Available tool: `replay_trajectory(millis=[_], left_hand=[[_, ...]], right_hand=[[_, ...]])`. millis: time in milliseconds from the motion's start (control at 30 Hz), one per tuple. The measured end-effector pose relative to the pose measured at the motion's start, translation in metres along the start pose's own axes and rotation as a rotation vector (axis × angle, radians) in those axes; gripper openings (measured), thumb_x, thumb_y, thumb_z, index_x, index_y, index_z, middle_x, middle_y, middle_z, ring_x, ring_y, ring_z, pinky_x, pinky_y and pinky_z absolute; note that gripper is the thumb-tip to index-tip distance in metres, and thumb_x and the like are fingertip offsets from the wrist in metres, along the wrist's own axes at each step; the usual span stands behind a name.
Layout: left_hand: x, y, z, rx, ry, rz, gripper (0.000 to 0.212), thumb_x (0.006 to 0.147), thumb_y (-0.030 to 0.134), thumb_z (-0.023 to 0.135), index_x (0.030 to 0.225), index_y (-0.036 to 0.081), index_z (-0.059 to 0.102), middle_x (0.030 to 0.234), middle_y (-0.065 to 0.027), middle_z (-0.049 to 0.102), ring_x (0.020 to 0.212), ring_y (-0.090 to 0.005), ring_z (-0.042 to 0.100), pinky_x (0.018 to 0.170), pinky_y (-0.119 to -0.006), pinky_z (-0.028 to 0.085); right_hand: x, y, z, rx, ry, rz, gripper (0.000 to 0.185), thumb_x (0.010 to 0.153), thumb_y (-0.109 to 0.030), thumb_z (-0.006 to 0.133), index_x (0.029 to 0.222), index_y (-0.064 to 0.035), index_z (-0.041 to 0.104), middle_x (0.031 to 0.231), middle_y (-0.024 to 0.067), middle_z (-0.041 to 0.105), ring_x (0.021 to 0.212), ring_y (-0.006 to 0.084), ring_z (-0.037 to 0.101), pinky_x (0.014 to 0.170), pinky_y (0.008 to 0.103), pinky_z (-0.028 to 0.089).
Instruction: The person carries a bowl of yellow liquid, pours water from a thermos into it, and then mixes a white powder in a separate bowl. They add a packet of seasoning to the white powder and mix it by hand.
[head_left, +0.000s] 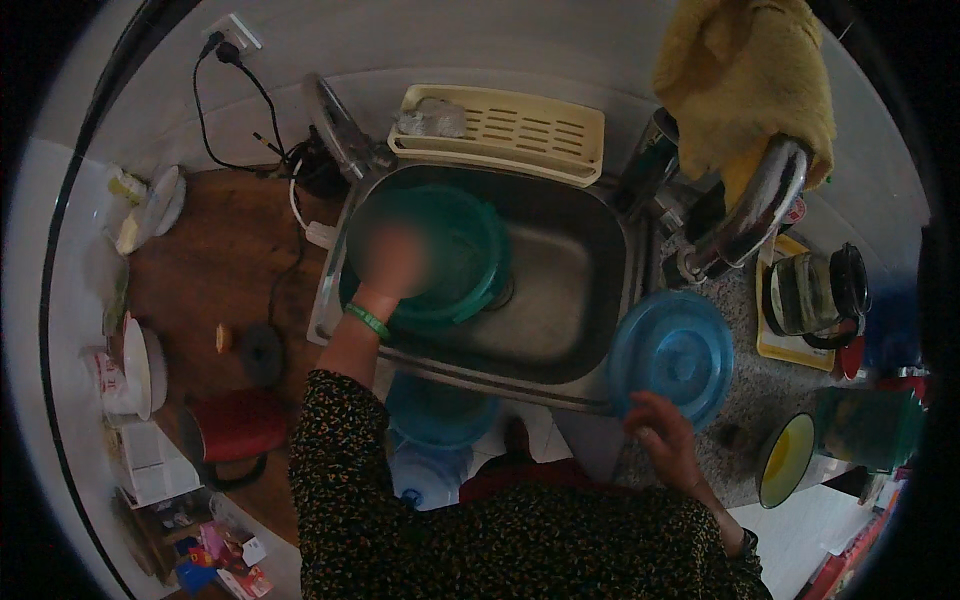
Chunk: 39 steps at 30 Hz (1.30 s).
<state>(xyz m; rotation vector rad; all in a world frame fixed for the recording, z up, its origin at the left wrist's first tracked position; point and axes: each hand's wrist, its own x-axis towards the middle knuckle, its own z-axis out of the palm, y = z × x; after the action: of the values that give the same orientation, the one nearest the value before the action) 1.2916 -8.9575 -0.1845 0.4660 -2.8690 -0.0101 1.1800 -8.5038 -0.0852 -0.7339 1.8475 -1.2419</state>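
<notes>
My left hand (397, 259), with a green band at the wrist, reaches over the green plastic basin (484, 255) in the left part of the steel sink (559, 307). A blur covers most of this hand, so its fingers and anything in them are hidden. My right hand (661, 431) is at the near edge of a blue plastic basin (675, 360) on the counter right of the sink. Its fingers are apart and nothing shows between them; whether they touch the rim is unclear.
Behind the sink stands a cream slotted rack (517, 127). Chrome faucets rise at the left (334, 127) and right (772, 202), a yellow cloth (750, 82) above the right one. A red kettle (236, 426) sits left, a glass pot (802, 292) and a yellow-lined bowl (786, 459) right.
</notes>
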Motion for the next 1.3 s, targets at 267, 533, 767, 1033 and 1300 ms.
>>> replay_trajectory(millis=[267, 533, 767, 1033, 1300], left_hand=[[-0.006, 0.020, 0.006, -0.116, 0.107, 0.018, 0.015, 0.079, 0.011, 0.053, 0.088, 0.003, 0.062, 0.084, -0.0132, 0.061, 0.075, -0.0247, 0.059, 0.068, -0.035, 0.048], [0.008, 0.046, -0.010, -0.111, 0.018, -0.049, 0.015, 0.075, 0.015, 0.057, 0.082, 0.003, 0.062, 0.079, -0.0144, 0.061, 0.071, -0.0269, 0.059, 0.064, -0.039, 0.046], [0.005, 0.059, -0.041, -0.524, 0.138, -0.262, 0.030, 0.061, 0.019, 0.073, 0.083, 0.004, 0.061, 0.078, -0.0144, 0.060, 0.072, -0.0302, 0.058, 0.066, -0.038, 0.046], [-0.013, 0.091, -0.084, -1.019, 0.318, -0.225, 0.047, 0.059, 0.009, 0.076, 0.101, 0.003, 0.055, 0.093, -0.0105, 0.057, 0.087, -0.0232, 0.055, 0.077, -0.037, 0.045], [-0.016, 0.196, -0.174, -1.075, 0.043, -0.360, 0.061, 0.055, 0.007, 0.070, 0.113, 0.005, 0.051, 0.112, -0.0055, 0.051, 0.106, -0.0193, 0.047, 0.092, -0.031, 0.037]], right_hand=[[0.000, 0.006, 0.000, -0.020, 0.008, 0.013, 0.044, 0.079, -0.004, 0.054, 0.122, -0.0049, 0.044, 0.091, 0.0081, 0.060, 0.088, 0.0168, 0.058, 0.080, 0.0301, 0.045], [-0.003, 0.005, -0.001, 0.024, 0.027, -0.002, 0.042, 0.080, -0.002, 0.052, 0.121, -0.0050, 0.044, 0.090, 0.0074, 0.060, 0.086, 0.0160, 0.058, 0.079, 0.0300, 0.045], [-0.016, 0.003, -0.008, -0.030, 0.129, -0.007, 0.040, 0.081, -0.002, 0.051, 0.120, -0.0048, 0.045, 0.089, 0.0071, 0.060, 0.083, 0.0149, 0.057, 0.077, 0.0293, 0.045], [-0.049, 0.000, -0.017, -0.041, 0.198, -0.052, 0.040, 0.080, -0.001, 0.050, 0.120, -0.0051, 0.046, 0.088, 0.0075, 0.061, 0.084, 0.0151, 0.057, 0.077, 0.0301, 0.046], [-0.115, 0.016, -0.053, 0.078, 0.269, 0.038, 0.043, 0.081, -0.008, 0.057, 0.123, -0.0086, 0.046, 0.105, 0.0098, 0.057, 0.090, 0.0185, 0.058, 0.082, 0.0317, 0.046]])
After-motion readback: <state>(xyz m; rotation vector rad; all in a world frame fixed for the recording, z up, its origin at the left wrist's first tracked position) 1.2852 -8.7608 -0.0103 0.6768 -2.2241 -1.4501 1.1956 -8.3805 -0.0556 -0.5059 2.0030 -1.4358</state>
